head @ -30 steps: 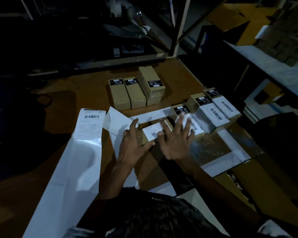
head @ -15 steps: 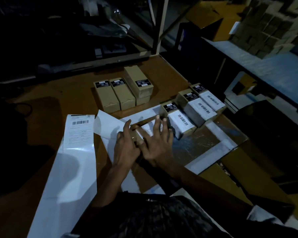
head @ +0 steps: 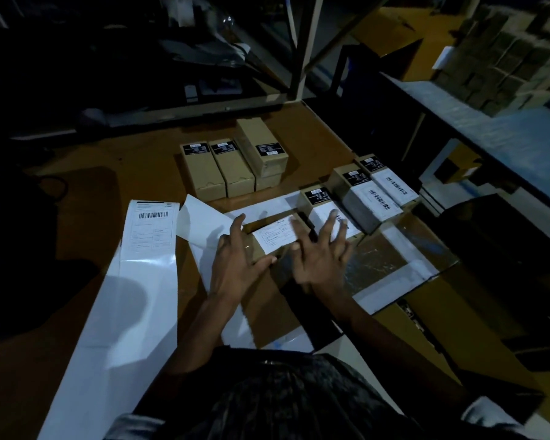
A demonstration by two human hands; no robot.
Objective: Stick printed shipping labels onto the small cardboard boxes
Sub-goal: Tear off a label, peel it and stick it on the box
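left hand [head: 235, 265]: spread flat, fingers wide, pressing on the near-left part of the small brown cardboard box in work [head: 267, 249]; it grips nothing.
right hand [head: 319, 249]: also splayed open, palm down over the right end of that box, fingertips reaching onto the neighbouring labelled box; nothing held.
white printed shipping label under the hands [head: 275, 235]: lies on top of the box between the two hands, seemingly being smoothed down; whether its edges are fully stuck cannot be told in the dim light.
done so far: three brown boxes already wearing white barcode labels [head: 375, 201] sit in a row just right of the box in work, touching one another.
left to do: a group of plain brown boxes with only small black stickers [head: 232, 169] stands further back on the orange-brown wooden table [head: 134, 160], one stacked on another; by my count at least four remain unlabelled.
label supply: a long white strip of label backing with one printed barcode label at its far end [head: 150, 227] lies left of the hands; a loose white backing sheet [head: 200, 220] lies between strip and box.
judgement: roughly halfway through what is visible.
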